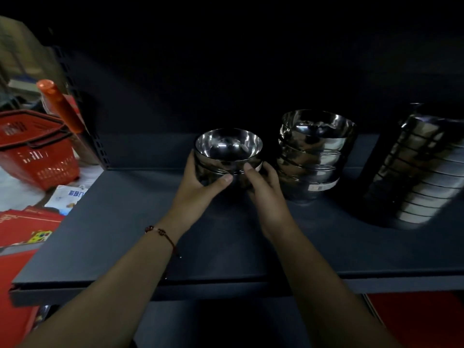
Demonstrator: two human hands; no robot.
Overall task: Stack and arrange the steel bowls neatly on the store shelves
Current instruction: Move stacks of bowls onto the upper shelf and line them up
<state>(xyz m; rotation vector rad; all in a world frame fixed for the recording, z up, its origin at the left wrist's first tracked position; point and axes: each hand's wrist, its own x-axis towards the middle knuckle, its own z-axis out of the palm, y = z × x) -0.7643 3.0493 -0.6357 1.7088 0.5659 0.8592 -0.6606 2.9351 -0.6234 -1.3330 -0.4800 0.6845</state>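
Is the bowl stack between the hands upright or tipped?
Upright: the small bowl stack sits level on the shelf, top bowl's mouth facing up, empty.

Three bowl stacks, two hands

We count three stacks of steel bowls (313,156) on one shelf (125,222), plus two nested red baskets (37,146).

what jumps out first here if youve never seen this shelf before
Two bare hands meet mid-frame, the left hand and right hand cupping a short stack of steel bowls on the dark shelf. To its right stand a taller bowl stack and, at the far right, a leaning tall stack. At the left edge, red shopping baskets are the only bright colour.
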